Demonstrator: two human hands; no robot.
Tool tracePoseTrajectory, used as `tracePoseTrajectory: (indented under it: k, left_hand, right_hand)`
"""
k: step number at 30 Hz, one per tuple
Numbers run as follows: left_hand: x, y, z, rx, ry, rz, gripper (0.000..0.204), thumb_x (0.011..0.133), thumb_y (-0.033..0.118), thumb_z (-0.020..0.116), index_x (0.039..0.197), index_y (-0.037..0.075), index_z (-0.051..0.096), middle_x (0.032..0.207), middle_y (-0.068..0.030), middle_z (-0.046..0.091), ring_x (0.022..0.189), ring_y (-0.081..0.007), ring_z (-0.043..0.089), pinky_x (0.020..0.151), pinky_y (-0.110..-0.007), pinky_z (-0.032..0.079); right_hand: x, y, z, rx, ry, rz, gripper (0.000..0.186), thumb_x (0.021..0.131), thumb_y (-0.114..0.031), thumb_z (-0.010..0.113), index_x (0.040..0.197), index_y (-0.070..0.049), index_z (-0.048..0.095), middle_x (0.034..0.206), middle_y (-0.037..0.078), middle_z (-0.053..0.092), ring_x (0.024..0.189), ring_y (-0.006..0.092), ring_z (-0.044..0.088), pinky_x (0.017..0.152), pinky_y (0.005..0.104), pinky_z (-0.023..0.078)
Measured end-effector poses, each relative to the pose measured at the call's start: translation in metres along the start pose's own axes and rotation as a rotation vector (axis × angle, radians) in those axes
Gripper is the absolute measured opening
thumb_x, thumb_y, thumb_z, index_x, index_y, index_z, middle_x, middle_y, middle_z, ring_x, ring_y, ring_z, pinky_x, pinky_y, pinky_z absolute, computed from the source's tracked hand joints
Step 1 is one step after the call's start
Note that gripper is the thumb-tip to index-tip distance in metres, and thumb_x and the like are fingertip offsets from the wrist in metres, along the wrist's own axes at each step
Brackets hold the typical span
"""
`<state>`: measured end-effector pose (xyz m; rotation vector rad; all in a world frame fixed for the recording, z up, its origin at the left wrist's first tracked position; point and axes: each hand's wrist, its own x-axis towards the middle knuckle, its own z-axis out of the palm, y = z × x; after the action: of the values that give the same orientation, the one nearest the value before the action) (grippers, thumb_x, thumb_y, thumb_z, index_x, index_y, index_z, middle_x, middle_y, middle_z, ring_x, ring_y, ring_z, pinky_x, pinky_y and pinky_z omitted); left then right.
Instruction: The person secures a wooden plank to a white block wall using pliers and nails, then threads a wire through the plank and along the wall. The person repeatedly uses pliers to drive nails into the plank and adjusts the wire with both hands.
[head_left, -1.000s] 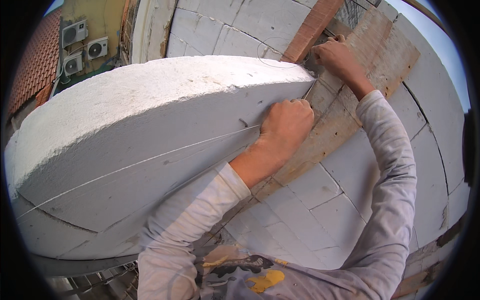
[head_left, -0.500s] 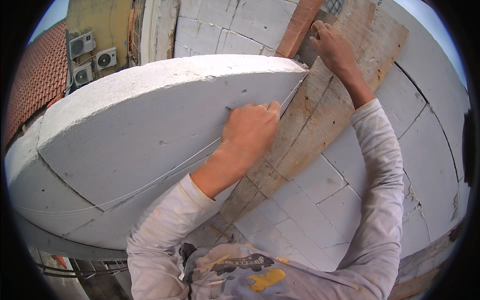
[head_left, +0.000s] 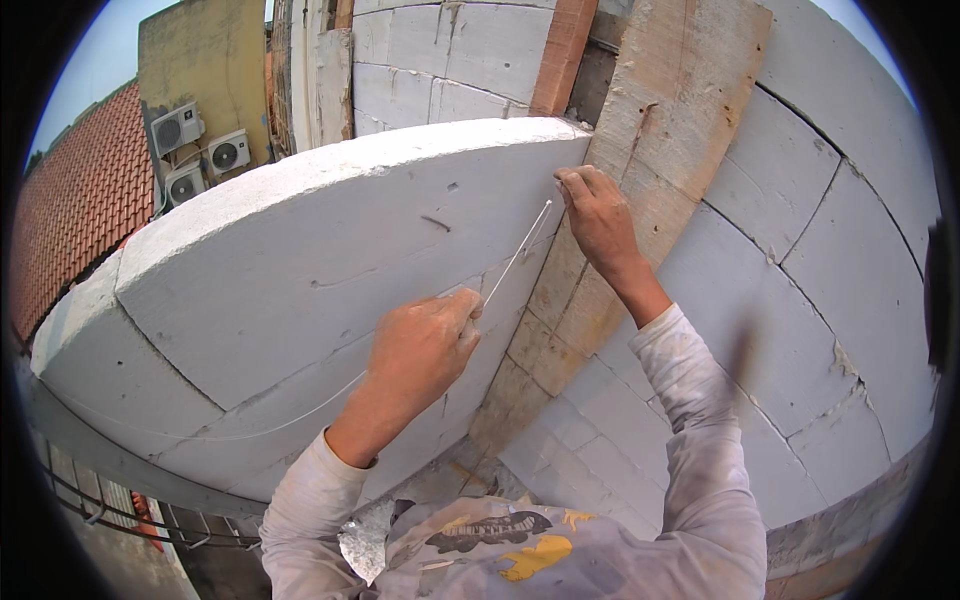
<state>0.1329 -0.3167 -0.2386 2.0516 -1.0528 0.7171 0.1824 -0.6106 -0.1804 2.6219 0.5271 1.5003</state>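
A thin white string (head_left: 517,262) runs from my left hand (head_left: 420,350), closed around it in front of the pale block wall (head_left: 300,260). Its knotted end stands taut, just below the fingertips of my right hand (head_left: 600,222). That hand is raised beside the wooden board (head_left: 680,100), thumb and fingers pressed together; whether anything is between them is hidden. More of the string trails from under the left hand down along the wall to the left. A small dark nail (head_left: 436,222) sticks out of the wall's face above the left hand.
The board leans at the corner where the block wall meets another block wall (head_left: 790,200) on the right. A brown blur (head_left: 744,350) hangs near my right forearm. Air-conditioning units (head_left: 177,128) and a tiled roof (head_left: 85,180) lie beyond the wall's top edge.
My right hand has come down from the board's top toward the string's end. My left hand has moved down and left with the string, uncovering the nail. The brown blur has appeared.
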Motion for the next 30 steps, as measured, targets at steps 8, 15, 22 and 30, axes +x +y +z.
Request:
tracePoseTrajectory:
  k: [8,15,22,30]
  left_hand:
    - [-0.024,0.011,-0.029,-0.165,-0.226,-0.168,0.014,0.083,0.007,0.064,0.096,0.006,0.069,0.076,-0.0140,0.068,0.063,-0.0279,0.064,0.061,-0.038,0.049]
    - [-0.011,0.011,-0.004,-0.347,-0.278,-0.238,0.018,0.093,0.013,0.061,0.104,0.004,0.073,0.078,-0.0092,0.067,0.064,-0.0171,0.057,0.064,-0.034,0.047]
    - [-0.009,0.014,0.002,-0.352,-0.448,-0.179,0.025,0.093,0.015,0.062,0.113,0.005,0.073,0.083,-0.0060,0.068,0.069,-0.0124,0.059,0.067,-0.032,0.048]
    - [-0.028,0.009,-0.013,-0.901,-0.594,-0.195,0.043,0.100,0.024,0.058,0.137,0.002,0.062,0.109,-0.0147,0.074,0.099,-0.0244,0.070,0.090,-0.036,0.056]
  right_hand:
    - [-0.034,0.006,0.010,-0.083,0.018,-0.186,0.012,0.097,-0.017,0.064,0.105,-0.007,0.065,0.094,0.007,0.059,0.095,0.0262,0.060,0.087,0.0410,0.049]
    - [-0.024,0.033,-0.035,-0.212,0.112,-0.026,0.017,0.097,-0.020,0.065,0.089,-0.007,0.058,0.089,0.009,0.055,0.089,0.0289,0.057,0.081,0.0426,0.049]
    - [-0.067,-0.031,-0.108,0.032,0.001,-0.274,0.027,0.087,-0.023,0.078,0.080,-0.009,0.056,0.087,0.004,0.050,0.096,0.0240,0.057,0.091,0.0422,0.053]
    - [-0.146,-0.124,-0.120,0.478,-0.147,-0.409,0.027,0.091,-0.032,0.075,0.083,-0.012,0.057,0.075,0.000,0.043,0.073,0.0179,0.055,0.067,0.0362,0.050]
